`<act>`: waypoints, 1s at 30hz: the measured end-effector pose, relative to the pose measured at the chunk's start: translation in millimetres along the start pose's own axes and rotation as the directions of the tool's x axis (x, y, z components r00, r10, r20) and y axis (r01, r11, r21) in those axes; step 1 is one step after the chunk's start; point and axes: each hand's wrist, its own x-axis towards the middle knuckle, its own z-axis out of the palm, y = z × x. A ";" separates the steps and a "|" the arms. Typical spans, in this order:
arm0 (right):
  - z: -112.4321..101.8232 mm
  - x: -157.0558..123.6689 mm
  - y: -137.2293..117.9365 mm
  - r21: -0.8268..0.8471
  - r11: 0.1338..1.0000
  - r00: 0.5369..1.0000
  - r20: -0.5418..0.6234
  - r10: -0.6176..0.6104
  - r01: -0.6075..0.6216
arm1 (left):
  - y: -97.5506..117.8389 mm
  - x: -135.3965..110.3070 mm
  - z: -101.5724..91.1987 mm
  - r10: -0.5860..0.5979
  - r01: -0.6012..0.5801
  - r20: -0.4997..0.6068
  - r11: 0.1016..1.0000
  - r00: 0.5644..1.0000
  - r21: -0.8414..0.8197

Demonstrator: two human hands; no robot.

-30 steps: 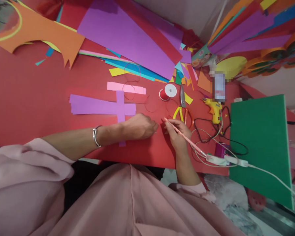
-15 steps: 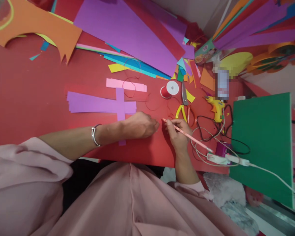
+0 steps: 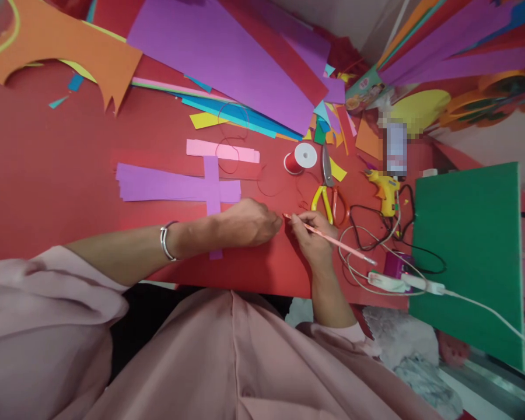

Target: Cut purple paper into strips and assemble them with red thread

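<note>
A pink pencil [image 3: 341, 243] is pinched in my right hand [image 3: 315, 240], its tip pointing left at my left hand [image 3: 254, 223]. My left hand is closed with the fingertips pressed together; whatever they hold is hidden. Under my left forearm lies an upright purple strip [image 3: 212, 198], crossing a stack of purple strips [image 3: 161, 184]. Pink strips [image 3: 201, 147] rest just above these. Beyond my hands stands a spool of red thread [image 3: 305, 156], and loose red thread curls on the red table [image 3: 61, 186]. Scissors [image 3: 326, 186] with yellow and red handles lie beside the spool.
To the right are a yellow glue gun [image 3: 387, 192], tangled cables and a white power plug [image 3: 387, 282]. A green board [image 3: 468, 251] stands at the table's right end. Large purple sheets [image 3: 227, 52], an orange cut-out [image 3: 74, 46] and coloured scraps lie along the back.
My right hand has shifted slightly left, bringing the pencil tip close to my left fingertips. My left hand stays nearly still; the whole view has shifted a little.
</note>
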 end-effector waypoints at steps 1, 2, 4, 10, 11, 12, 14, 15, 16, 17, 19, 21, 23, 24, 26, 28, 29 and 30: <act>-0.1 -0.1 0.3 0.000 1.000 1.000 0.004 -0.002 0.002 | -0.2 0.0 0.1 -0.001 0.001 0.003 1.000 1.000 -0.001; -0.2 0.0 0.2 0.000 1.000 1.000 0.007 -0.003 0.003 | -0.4 -0.2 0.6 -0.001 0.001 0.002 1.000 1.000 -0.002; -0.6 0.2 -0.4 0.001 1.000 1.000 0.011 -0.003 0.003 | -0.8 -0.7 1.9 0.001 -0.001 -0.008 1.000 1.000 -0.002; -0.8 0.4 -1.0 -0.006 1.000 1.000 0.030 0.001 -0.001 | -0.3 -1.0 0.1 -0.018 0.017 -0.017 0.999 1.000 -0.045; -0.6 0.4 -1.2 -0.009 1.000 1.000 0.030 0.001 -0.001 | -0.1 -0.8 -1.1 -0.022 0.022 -0.009 0.998 1.000 -0.051; -0.3 0.4 -1.7 -0.013 1.000 1.000 0.027 0.001 -0.001 | 0.2 -0.5 -2.2 -0.022 0.022 -0.002 0.998 1.000 -0.050; 0.4 0.5 -3.4 -0.024 1.000 1.000 0.017 -0.005 0.006 | 0.7 -0.2 -3.8 -0.019 0.019 0.014 0.999 1.000 -0.041; 0.8 0.5 -4.5 -0.029 1.000 1.000 0.008 -0.012 0.012 | 0.8 -0.2 -4.3 -0.019 0.020 0.021 0.999 1.000 -0.037; 1.2 0.6 -5.6 -0.032 0.999 1.000 -0.004 -0.018 0.018 | 0.9 -0.3 -4.6 -0.019 0.020 0.030 0.999 0.999 -0.035; 1.5 0.7 -6.5 -0.030 0.999 1.000 -0.017 -0.024 0.024 | 0.9 -0.4 -4.7 -0.018 0.019 0.039 0.999 0.999 -0.034; 1.9 0.8 -7.7 -0.018 0.999 0.999 -0.040 -0.033 0.032 | 0.9 -0.6 -4.8 -0.015 0.016 0.048 0.999 0.999 -0.030; 1.8 0.8 -7.8 -0.011 0.999 0.998 -0.048 -0.036 0.035 | 0.9 -0.7 -4.6 -0.008 0.009 0.050 1.000 0.999 -0.027; 1.4 0.7 -7.4 -0.018 0.999 0.999 -0.032 -0.037 0.036 | 0.8 -0.7 -4.1 -0.008 0.010 0.047 1.000 0.999 -0.027; 1.3 0.7 -7.1 -0.024 0.999 0.999 -0.023 -0.036 0.035 | 0.8 -0.6 -3.7 -0.010 0.011 0.041 1.000 0.999 -0.026; 1.6 0.7 -6.9 -0.033 0.999 0.999 -0.009 -0.031 0.031 | 0.7 -0.5 -2.6 -0.013 0.013 0.024 1.000 1.000 -0.023; 2.8 0.7 -7.1 -0.034 0.999 0.999 -0.022 -0.026 0.025 | 0.5 -0.4 -1.3 -0.012 0.012 0.013 1.000 1.000 -0.021; 3.6 0.7 -7.3 -0.030 0.999 0.999 -0.038 -0.024 0.023 | 0.4 -0.5 -0.7 -0.011 0.012 0.012 1.000 1.000 -0.021; 4.3 0.7 -7.4 -0.025 1.000 0.998 -0.055 -0.021 0.020 | 0.3 -0.6 0.0 -0.010 0.010 0.012 1.000 1.000 -0.021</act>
